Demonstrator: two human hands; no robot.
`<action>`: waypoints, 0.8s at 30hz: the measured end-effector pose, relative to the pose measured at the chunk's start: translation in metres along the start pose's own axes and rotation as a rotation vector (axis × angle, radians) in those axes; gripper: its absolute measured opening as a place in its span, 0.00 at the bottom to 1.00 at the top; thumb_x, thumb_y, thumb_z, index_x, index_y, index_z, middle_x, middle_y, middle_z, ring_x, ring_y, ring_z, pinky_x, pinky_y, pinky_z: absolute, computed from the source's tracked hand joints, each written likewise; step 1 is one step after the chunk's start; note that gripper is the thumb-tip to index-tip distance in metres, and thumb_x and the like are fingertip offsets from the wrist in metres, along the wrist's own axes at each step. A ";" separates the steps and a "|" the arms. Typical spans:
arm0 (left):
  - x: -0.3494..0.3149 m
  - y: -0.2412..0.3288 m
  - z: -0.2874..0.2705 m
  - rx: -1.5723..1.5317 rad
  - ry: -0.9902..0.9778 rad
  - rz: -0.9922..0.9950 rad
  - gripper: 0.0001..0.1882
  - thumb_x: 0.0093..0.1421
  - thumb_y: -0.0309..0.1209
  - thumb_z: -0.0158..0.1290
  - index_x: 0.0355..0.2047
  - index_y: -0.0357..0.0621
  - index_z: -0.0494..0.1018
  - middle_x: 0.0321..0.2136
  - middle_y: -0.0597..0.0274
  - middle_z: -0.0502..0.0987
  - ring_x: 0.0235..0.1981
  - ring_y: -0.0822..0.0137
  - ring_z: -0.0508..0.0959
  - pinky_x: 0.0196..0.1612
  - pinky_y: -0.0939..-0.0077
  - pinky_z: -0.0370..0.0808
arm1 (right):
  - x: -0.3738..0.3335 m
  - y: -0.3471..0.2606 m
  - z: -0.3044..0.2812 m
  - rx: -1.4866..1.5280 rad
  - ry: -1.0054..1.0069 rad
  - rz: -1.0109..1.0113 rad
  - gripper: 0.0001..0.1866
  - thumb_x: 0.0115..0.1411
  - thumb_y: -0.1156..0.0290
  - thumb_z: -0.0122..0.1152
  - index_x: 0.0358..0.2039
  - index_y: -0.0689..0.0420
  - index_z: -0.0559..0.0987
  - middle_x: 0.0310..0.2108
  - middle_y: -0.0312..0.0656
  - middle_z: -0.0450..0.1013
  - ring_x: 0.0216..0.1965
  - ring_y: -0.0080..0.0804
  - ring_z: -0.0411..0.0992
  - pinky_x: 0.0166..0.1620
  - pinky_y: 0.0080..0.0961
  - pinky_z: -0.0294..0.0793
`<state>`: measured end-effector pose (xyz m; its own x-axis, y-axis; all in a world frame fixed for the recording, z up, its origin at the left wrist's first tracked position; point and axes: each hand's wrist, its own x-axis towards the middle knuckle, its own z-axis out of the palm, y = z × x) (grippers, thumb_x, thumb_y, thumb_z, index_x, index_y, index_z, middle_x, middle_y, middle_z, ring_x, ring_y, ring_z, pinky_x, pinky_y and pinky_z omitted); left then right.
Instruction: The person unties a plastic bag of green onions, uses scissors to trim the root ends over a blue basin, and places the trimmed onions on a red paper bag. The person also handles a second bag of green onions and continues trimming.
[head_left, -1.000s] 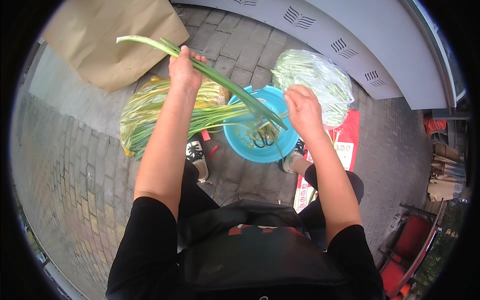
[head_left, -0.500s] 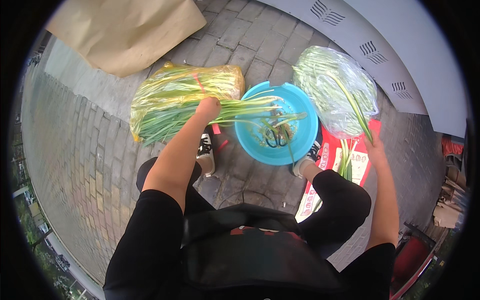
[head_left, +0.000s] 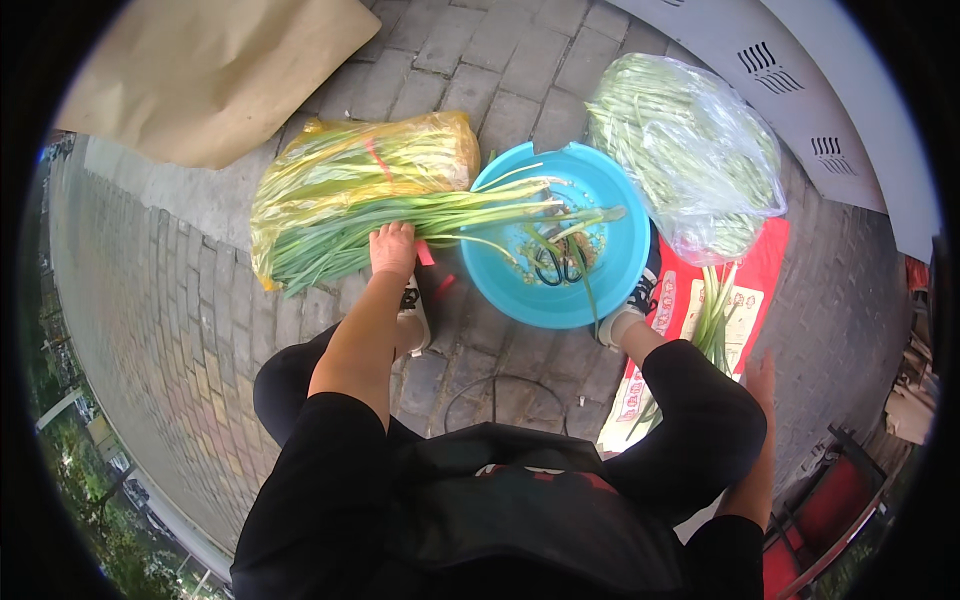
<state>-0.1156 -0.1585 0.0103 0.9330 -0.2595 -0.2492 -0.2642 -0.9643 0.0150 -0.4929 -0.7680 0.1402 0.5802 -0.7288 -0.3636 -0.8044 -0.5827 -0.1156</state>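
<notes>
My left hand [head_left: 393, 248] rests at the lower edge of a bundle of long green onions [head_left: 335, 235], its fingers curled over the leaves. The bundle lies against a yellow plastic bag [head_left: 425, 150] of similar stalks, and its pale ends reach over a light-blue basin [head_left: 625, 275]. Inside the basin are black-handled scissors [head_left: 548, 268] among trimmings. My right hand [head_left: 760, 378] is low on the right beside my knee; its fingers are blurred. Close by, several separate green onions [head_left: 714, 312] lie on a red and cream sack [head_left: 765, 265].
A clear plastic bag of green beans [head_left: 685, 150] lies right of the basin. Brown paper [head_left: 215, 75] covers the paving at the far left. A grey cabinet [head_left: 850, 90] stands at the far right. A thin black loop [head_left: 500, 380] lies between my feet.
My left hand has moved down and left along the bundle. My right hand has come down toward my knee, and the stalk it held up is no longer seen in it.
</notes>
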 end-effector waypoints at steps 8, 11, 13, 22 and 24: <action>0.029 0.020 -0.164 -1.353 -0.355 -0.001 0.10 0.61 0.30 0.49 0.38 0.39 0.75 0.21 0.71 0.71 0.22 0.77 0.68 0.28 0.82 0.67 | -0.007 -0.247 -0.111 0.677 -0.158 -0.300 0.16 0.61 0.66 0.52 0.47 0.60 0.73 0.40 0.38 0.72 0.41 0.25 0.69 0.43 0.23 0.69; 0.003 0.056 -0.231 -1.617 -0.481 0.106 0.10 0.62 0.30 0.47 0.38 0.38 0.73 0.22 0.69 0.72 0.23 0.75 0.70 0.29 0.81 0.67 | -0.048 -0.344 -0.115 0.916 -0.406 -0.530 0.12 0.61 0.68 0.52 0.42 0.61 0.76 0.30 0.35 0.73 0.29 0.19 0.67 0.35 0.18 0.70; -0.019 0.073 -0.255 -1.751 -0.577 0.170 0.09 0.62 0.30 0.47 0.37 0.38 0.73 0.24 0.66 0.73 0.24 0.73 0.71 0.28 0.80 0.68 | -0.087 -0.408 -0.102 1.031 -0.571 -0.538 0.13 0.60 0.67 0.54 0.43 0.60 0.76 0.28 0.35 0.71 0.26 0.20 0.66 0.30 0.18 0.69; -0.057 0.088 -0.268 -1.349 -0.290 0.442 0.07 0.59 0.28 0.50 0.33 0.38 0.74 0.20 0.73 0.70 0.21 0.82 0.66 0.25 0.85 0.64 | -0.128 -0.473 -0.074 1.585 -0.300 -0.268 0.07 0.58 0.71 0.58 0.26 0.60 0.74 0.17 0.34 0.67 0.17 0.20 0.62 0.21 0.17 0.63; -0.062 0.090 -0.272 -1.305 -0.264 0.515 0.07 0.59 0.28 0.51 0.33 0.36 0.74 0.20 0.74 0.70 0.22 0.82 0.65 0.26 0.85 0.65 | -0.104 -0.448 -0.089 1.649 -0.197 -0.186 0.07 0.58 0.71 0.57 0.25 0.60 0.74 0.17 0.34 0.67 0.16 0.20 0.62 0.20 0.18 0.63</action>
<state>-0.1310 -0.2433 0.2902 0.6931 -0.7123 -0.1104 -0.0083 -0.1611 0.9869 -0.1818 -0.4630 0.3125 0.7557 -0.5702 -0.3221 -0.0689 0.4199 -0.9050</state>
